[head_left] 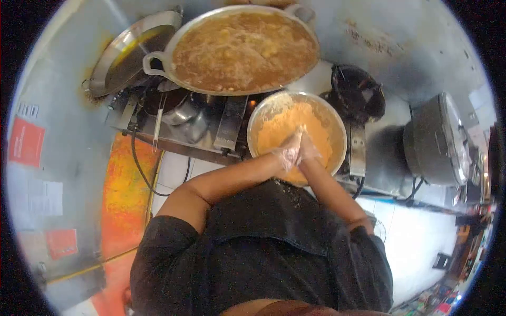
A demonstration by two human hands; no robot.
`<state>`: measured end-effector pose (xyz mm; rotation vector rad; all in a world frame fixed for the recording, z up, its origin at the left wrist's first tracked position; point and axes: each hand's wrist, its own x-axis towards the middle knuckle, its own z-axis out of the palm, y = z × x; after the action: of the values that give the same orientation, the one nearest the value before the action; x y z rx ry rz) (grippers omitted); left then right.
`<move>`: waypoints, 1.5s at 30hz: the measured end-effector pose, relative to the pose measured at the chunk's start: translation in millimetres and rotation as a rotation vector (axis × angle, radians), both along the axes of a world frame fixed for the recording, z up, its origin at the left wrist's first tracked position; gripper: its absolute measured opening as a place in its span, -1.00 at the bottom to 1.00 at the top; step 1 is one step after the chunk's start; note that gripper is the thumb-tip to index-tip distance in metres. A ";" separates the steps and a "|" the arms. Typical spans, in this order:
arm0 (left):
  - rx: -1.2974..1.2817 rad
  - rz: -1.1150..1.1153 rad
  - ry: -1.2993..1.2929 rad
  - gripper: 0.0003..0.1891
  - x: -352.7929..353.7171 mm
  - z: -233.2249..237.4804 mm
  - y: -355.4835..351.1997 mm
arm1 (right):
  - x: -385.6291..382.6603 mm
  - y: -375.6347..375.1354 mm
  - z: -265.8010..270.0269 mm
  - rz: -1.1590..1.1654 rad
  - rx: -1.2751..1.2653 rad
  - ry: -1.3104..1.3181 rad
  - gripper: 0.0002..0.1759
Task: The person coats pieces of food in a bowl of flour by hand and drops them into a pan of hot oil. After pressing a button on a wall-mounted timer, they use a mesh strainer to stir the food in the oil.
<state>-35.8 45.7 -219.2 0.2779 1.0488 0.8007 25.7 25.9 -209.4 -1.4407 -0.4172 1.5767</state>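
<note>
A round metal bowl of orange-tan powder stands in front of the body. Over the powder, my left hand and my right hand are pressed together, both in thin clear gloves dusted with powder. Their fingers point away from me and meet near the middle of the bowl. Whether anything lies between the palms is hidden. Just beyond the bowl, a large wide pan holds bubbling brown oil with pale pieces in it.
A tilted metal pan leans at the back left. Below it sits a small pot near a long utensil. To the right are a blackened burner or pan and a large lidded pot. A hose hangs at left.
</note>
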 end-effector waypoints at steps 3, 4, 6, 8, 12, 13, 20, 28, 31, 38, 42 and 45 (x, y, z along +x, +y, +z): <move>0.019 0.009 -0.074 -0.33 -1.1 -6.7 1.5 | -0.6 -1.8 -12.6 0.089 0.091 0.126 -0.43; 0.025 0.008 -0.096 -0.33 1.4 -8.1 -0.9 | 0.5 -2.3 -12.8 0.113 0.105 0.108 -0.42; 0.036 0.005 -0.137 -0.35 8.3 -9.3 -6.3 | 7.6 -1.8 -8.2 0.173 0.120 0.069 -0.41; 0.052 0.003 -0.175 -0.37 11.2 -11.6 -3.5 | 8.8 -6.1 -6.6 0.218 0.131 0.031 -0.39; 0.087 -0.001 -0.222 -0.40 13.9 -11.6 0.1 | 3.8 -13.8 -14.9 0.230 0.153 -0.044 -0.35; 0.089 -0.008 -0.229 -0.40 20.6 -14.1 -2.3 | 3.7 -8.4 -20.3 0.263 0.176 -0.040 -0.35; 0.123 0.002 -0.267 -0.45 23.9 -13.3 -1.4 | 32.9 23.1 -51.4 -0.004 0.126 1.079 -0.33; 0.236 0.060 -0.477 -0.49 4.2 -7.0 2.3 | 51.5 6.0 15.0 0.522 0.313 0.251 -0.35; 0.395 -0.033 -0.678 -0.42 -11.3 5.8 -16.7 | 61.1 21.6 33.7 0.322 -0.033 -0.342 -0.35; 0.241 0.207 -0.670 -0.36 -25.2 29.0 -26.0 | 104.7 22.4 24.0 -0.013 -0.165 0.656 -0.41; 0.206 0.247 -0.479 -0.35 -15.1 15.1 -28.0 | 65.5 12.9 29.1 0.153 0.294 0.020 -0.36; 0.284 0.208 -0.449 -0.35 -20.8 9.7 -29.4 | 79.9 12.8 52.2 0.061 -0.197 0.642 -0.34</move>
<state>-56.7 16.3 -209.5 0.2163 0.5457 1.1415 105.6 38.7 -157.2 -0.9825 0.0762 2.0610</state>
